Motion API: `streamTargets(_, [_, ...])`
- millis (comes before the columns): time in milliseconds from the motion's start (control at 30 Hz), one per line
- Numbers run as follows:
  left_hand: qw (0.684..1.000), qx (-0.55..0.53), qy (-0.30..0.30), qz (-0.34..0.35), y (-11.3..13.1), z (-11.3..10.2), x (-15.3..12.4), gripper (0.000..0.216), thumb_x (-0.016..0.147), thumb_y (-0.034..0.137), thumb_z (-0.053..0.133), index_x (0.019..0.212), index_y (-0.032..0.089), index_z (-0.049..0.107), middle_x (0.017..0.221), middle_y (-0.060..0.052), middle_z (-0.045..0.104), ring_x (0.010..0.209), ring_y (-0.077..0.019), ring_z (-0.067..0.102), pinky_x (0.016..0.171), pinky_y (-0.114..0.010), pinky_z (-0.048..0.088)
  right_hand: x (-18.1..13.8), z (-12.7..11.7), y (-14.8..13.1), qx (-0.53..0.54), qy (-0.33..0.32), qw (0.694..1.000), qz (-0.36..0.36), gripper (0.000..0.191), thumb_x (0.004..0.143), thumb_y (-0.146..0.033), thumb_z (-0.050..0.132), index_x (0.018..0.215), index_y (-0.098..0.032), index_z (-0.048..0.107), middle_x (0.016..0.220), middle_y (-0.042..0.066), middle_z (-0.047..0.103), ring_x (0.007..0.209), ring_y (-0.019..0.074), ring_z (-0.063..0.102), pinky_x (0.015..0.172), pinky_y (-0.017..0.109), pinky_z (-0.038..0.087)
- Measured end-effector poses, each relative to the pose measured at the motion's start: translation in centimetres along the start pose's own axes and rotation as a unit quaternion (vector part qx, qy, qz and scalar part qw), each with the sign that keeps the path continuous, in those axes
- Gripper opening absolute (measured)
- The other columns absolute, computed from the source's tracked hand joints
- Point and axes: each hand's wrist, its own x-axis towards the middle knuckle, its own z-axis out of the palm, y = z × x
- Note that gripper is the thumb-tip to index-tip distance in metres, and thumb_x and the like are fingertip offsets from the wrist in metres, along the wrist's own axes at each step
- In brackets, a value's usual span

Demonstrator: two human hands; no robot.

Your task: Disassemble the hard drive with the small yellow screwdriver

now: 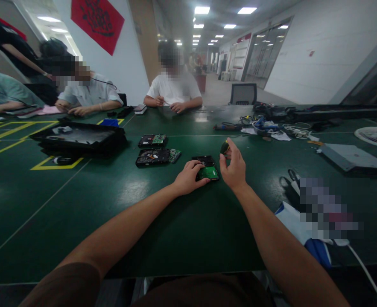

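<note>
My left hand [191, 178] grips a hard drive with a green circuit board [209, 172], fingers over its far side and thumb along the near edge. Just behind it lies a black drive-sized part [208, 160]. To the right and raised above the table, my right hand [234, 164] pinches a screwdriver [224, 147] with a dark and yellow handle; its shaft cannot be made out. Left of my hands are an open-looking hard drive [152, 157], a loose circuit board [174, 155] and another hard drive [152, 140] behind them.
Stacked black trays [79, 136] stand on the left of the green table [137, 230]. Cables [265, 124], a grey metal case [355, 156] and scissors [293, 181] lie to the right. A co-worker in white [173, 91] sits opposite, with other people at left.
</note>
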Motion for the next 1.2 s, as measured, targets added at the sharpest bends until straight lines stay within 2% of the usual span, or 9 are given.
streamTargets(167, [1.0,0.003,-0.003,0.0,0.14,-0.12,-0.04,0.06,0.091,0.057,0.071,0.139,0.022,0.059,0.147,-0.014,0.053,0.144,-0.0329,0.045,0.12,-0.052,0.044,0.05,-0.08,-0.21,-0.007,0.006,1.0,0.012,0.063,0.102,-0.034,0.055,0.161,-0.028,0.035,0.127,0.014,0.062,0.096,0.0263,0.067,0.085,0.051,0.066])
streamTargets(333, [1.0,0.007,-0.003,0.001,0.06,-0.06,0.0,0.061,0.091,0.058,0.071,0.138,0.022,0.06,0.147,-0.014,0.053,0.143,-0.0327,0.045,0.12,-0.052,0.044,0.07,-0.1,-0.38,-0.004,0.002,1.0,0.002,0.064,0.102,-0.028,0.053,0.162,-0.028,0.032,0.134,0.015,0.06,0.1,0.0259,0.068,0.089,0.051,0.065])
streamTargets(500, [1.0,0.008,-0.003,0.002,-0.02,-0.02,0.0,0.061,0.091,0.058,0.071,0.139,0.022,0.06,0.147,-0.014,0.053,0.142,-0.033,0.046,0.119,-0.052,0.045,0.04,0.0,-0.3,-0.003,0.012,1.0,0.006,0.062,0.101,-0.03,0.056,0.16,-0.028,0.036,0.127,0.013,0.061,0.096,0.0249,0.067,0.084,0.047,0.066])
streamTargets(700, [1.0,0.001,-0.003,0.004,0.02,-0.11,-0.01,0.06,0.09,0.058,0.072,0.138,0.023,0.06,0.146,-0.013,0.053,0.142,-0.0333,0.046,0.119,-0.053,0.045,-0.06,0.16,-0.02,0.003,0.013,1.0,0.004,0.065,0.101,-0.028,0.053,0.162,-0.027,0.03,0.141,0.016,0.056,0.103,0.0259,0.067,0.089,0.048,0.064])
streamTargets(900, [1.0,0.001,-0.001,-0.001,0.0,0.01,0.03,0.06,0.09,0.057,0.072,0.138,0.023,0.06,0.146,-0.013,0.053,0.143,-0.033,0.046,0.119,-0.053,0.045,0.06,-0.07,-0.19,-0.021,0.01,1.0,0.01,0.062,0.101,-0.032,0.055,0.16,-0.027,0.036,0.13,0.014,0.06,0.095,0.025,0.066,0.088,0.051,0.064])
streamTargets(1067, [1.0,0.003,-0.005,0.0,0.01,-0.05,0.03,0.061,0.09,0.058,0.071,0.138,0.023,0.06,0.147,-0.014,0.052,0.143,-0.0334,0.045,0.119,-0.053,0.044,0.12,-0.17,-0.45,-0.021,-0.002,1.0,-0.006,0.062,0.103,-0.029,0.05,0.162,-0.026,0.033,0.137,0.016,0.059,0.103,0.0261,0.066,0.094,0.051,0.063])
streamTargets(1200, [1.0,0.001,-0.006,-0.004,0.12,-0.21,0.0,0.06,0.09,0.058,0.072,0.138,0.024,0.06,0.146,-0.013,0.052,0.143,-0.0334,0.045,0.119,-0.053,0.045,0.09,-0.17,-0.35,-0.026,0.001,1.0,0.004,0.06,0.103,-0.032,0.052,0.16,-0.027,0.035,0.131,0.015,0.061,0.098,0.0254,0.066,0.087,0.051,0.065])
